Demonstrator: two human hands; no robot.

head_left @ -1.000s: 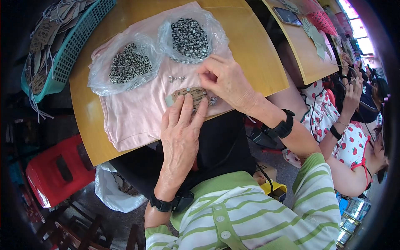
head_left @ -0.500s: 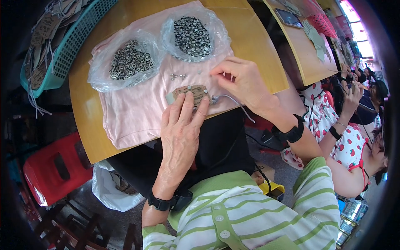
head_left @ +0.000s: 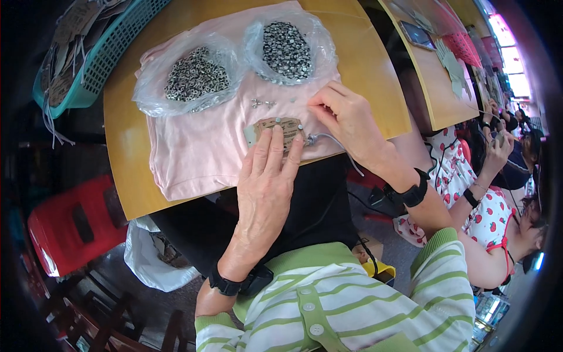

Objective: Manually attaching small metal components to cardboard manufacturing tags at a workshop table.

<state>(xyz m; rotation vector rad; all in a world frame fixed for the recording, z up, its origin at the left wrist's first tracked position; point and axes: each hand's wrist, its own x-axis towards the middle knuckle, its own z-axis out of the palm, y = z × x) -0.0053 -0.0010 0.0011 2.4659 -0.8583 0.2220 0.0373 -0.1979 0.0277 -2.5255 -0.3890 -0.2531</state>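
Note:
My left hand (head_left: pixel 267 185) lies with its fingers stretched out, pressing a brown cardboard tag (head_left: pixel 290 124) onto a pink cloth (head_left: pixel 193 149). Small pale round studs sit along the tag's upper edge, and a grey cord (head_left: pixel 333 141) trails from its right end. Just up and right of the tag, my right hand (head_left: pixel 352 123) is closed, thumb and forefinger pinched together at the cloth; anything between them is too small to make out. A few loose metal fittings (head_left: pixel 263 104) lie above the tag. Behind stand two clear plastic bags, one of ring-like metal pieces (head_left: pixel 196 76), one of shiny round pieces (head_left: pixel 286 51).
A teal basket (head_left: pixel 97 73) of corded tags stands at the left of the wooden table (head_left: pixel 126 176). Below it are a red stool (head_left: pixel 73 226) and a white bag (head_left: pixel 149 264). On the right, a person sits beside another table (head_left: pixel 431 94) bearing a phone (head_left: pixel 417 35) and a glove (head_left: pixel 450 66).
The table and its things have shifted slightly right and up in the picture. My left hand stays on the tag; my right hand stays pinched beside it, little changed.

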